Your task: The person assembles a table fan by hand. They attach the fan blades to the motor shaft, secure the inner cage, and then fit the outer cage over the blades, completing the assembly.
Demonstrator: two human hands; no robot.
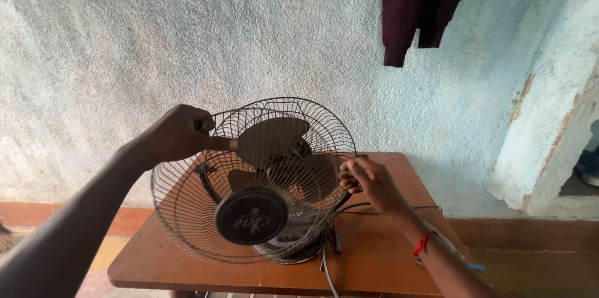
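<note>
A table fan stands on a brown wooden table (387, 260). Its front wire guard (187, 210), with a round black centre cap (251, 215), is tilted forward and hangs away from the rear guard (318, 120). The brown blades (274, 142) show behind it. My left hand (178, 136) grips the top rim of the front guard, thumb laid along the wire. My right hand (368, 182) pinches the rim at the fan's right side, where the two guards meet. A red thread is tied around that wrist.
The fan's round base (290, 251) rests on the table with a black cable (374, 207) trailing right. A rough pale blue wall rises behind. A dark maroon garment (418, 4) hangs at the top right. A wall corner juts out on the right.
</note>
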